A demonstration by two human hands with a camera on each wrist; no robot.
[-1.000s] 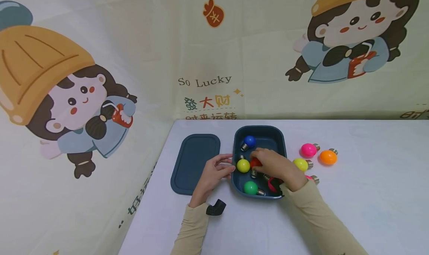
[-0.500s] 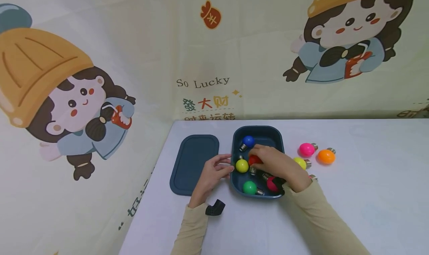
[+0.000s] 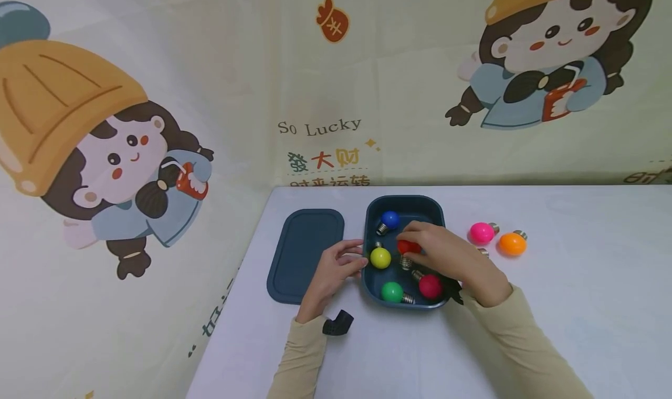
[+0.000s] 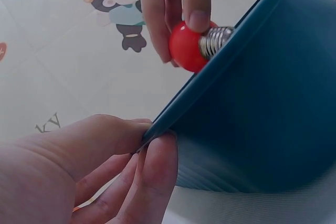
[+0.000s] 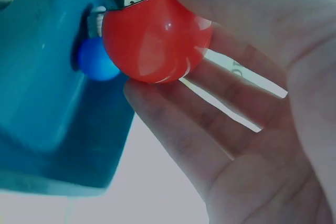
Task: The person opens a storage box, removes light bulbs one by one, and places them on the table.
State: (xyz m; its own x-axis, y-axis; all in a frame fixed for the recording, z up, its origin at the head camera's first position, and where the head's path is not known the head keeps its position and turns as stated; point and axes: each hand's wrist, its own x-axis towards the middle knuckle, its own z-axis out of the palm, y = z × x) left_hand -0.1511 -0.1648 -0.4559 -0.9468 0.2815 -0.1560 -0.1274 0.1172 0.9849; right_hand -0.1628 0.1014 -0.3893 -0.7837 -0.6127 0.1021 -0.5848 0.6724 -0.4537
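Note:
My right hand (image 3: 446,253) pinches a red light bulb (image 5: 157,40) between thumb and fingers, above the dark blue container (image 3: 420,209). The bulb's metal screw base is bare below the grip. At the container's left side, my left hand (image 3: 336,270) holds the rim (image 4: 191,85) with thumb and fingertips. Inside lie a blue bulb (image 3: 390,219), a yellow bulb (image 3: 380,258), a green bulb (image 3: 392,292) and a crimson bulb (image 3: 430,286). Right of the container rest a pink bulb (image 3: 481,233) and an orange bulb (image 3: 512,244).
A dark blue lid (image 3: 307,253) lies flat left of the container on the white table (image 3: 388,358). A metal bulb base (image 3: 483,251) peeks out behind my right wrist. Behind the table hangs a printed cartoon backdrop (image 3: 409,95).
The red bulb has come up and slightly right in my right hand. My right forearm shifted right, uncovering the crimson bulb and covering bulbs on the table. My left hand stayed put.

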